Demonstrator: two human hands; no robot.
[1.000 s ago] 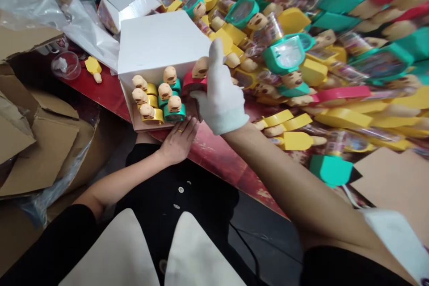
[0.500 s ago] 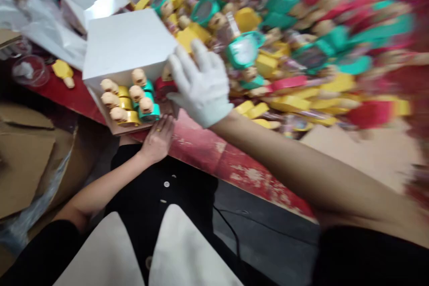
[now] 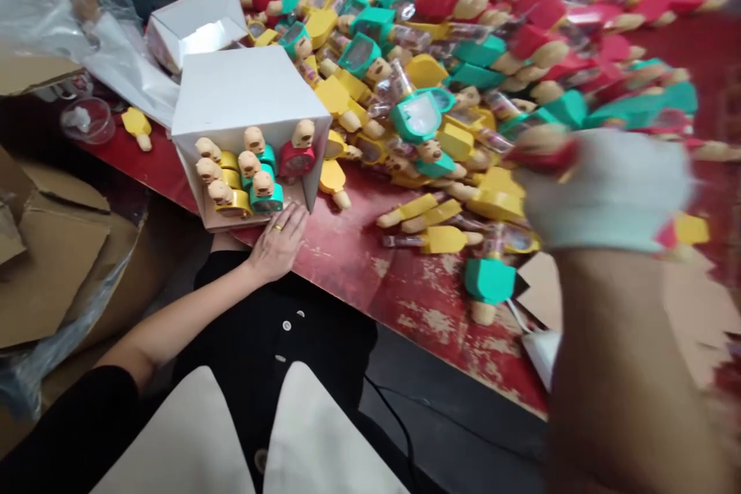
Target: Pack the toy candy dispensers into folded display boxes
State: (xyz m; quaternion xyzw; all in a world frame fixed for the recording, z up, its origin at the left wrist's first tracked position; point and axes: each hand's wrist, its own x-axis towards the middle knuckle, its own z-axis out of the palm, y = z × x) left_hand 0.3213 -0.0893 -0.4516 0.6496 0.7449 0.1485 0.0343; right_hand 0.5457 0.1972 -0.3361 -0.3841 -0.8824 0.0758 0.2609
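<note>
A white box [image 3: 246, 89] lies with its open side toward me. Inside stand several yellow toys [image 3: 231, 179], several green toys [image 3: 266, 197] and one red toy [image 3: 297, 159], all with beige heads. My left hand [image 3: 278, 247], bare with a ring, rests against the box's lower right edge, its fingers stretched out. My gloved right hand [image 3: 607, 185], smeared by motion, is over the right part of the toy pile [image 3: 480, 77]. A red toy with a beige end [image 3: 544, 147] shows at its fingers.
Another white box [image 3: 197, 23] and plastic wrap [image 3: 130, 69] lie behind. A clear cup [image 3: 86, 121] stands at the left. Cardboard [image 3: 52, 247] is at the lower left. Near the table's front edge lies a green toy [image 3: 489, 280].
My right hand has moved from the box's right side far to the right over the pile. The red toy in the box is now uncovered. My left hand stays at the box.
</note>
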